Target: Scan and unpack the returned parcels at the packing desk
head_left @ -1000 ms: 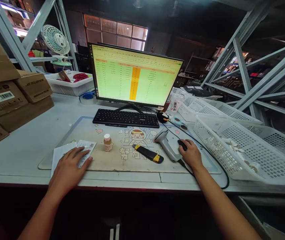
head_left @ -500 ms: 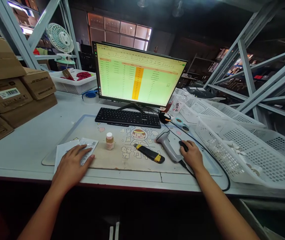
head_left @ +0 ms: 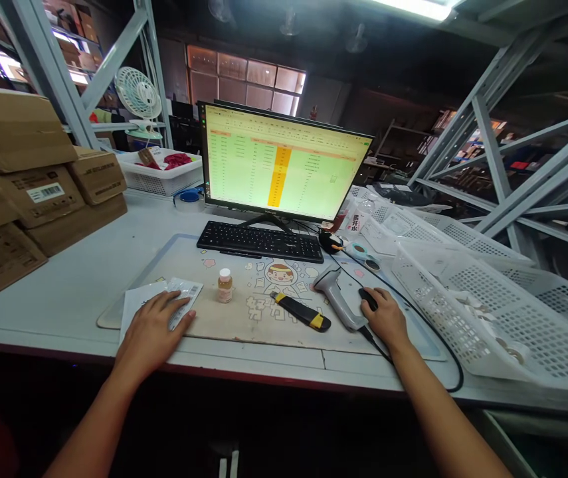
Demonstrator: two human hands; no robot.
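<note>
My left hand [head_left: 157, 332] lies flat with its fingers apart, partly covering a clear plastic packet with a barcode label [head_left: 187, 292] and a white paper [head_left: 134, 302] under it. Just right of the packet stands a small bottle [head_left: 224, 287] with a white cap and amber contents. My right hand [head_left: 386, 315] is wrapped over a black computer mouse [head_left: 369, 299]. Beside the mouse lies a grey barcode scanner [head_left: 337, 297], its cable running under my right wrist. A black and yellow utility knife [head_left: 301, 311] rests on the cartoon desk mat [head_left: 214, 325] between my hands.
A monitor [head_left: 284, 166] showing a spreadsheet stands behind a black keyboard [head_left: 261, 240]. Cardboard boxes [head_left: 9, 126] are stacked at the left. White perforated baskets [head_left: 463, 332] fill the right side, and another basket [head_left: 161, 179] with red items sits back left. A fan [head_left: 138, 93] stands behind.
The view has shifted slightly, so the whole scene sits a little lower, with the left side further right. Both hands keep their places on the packet and the mouse.
</note>
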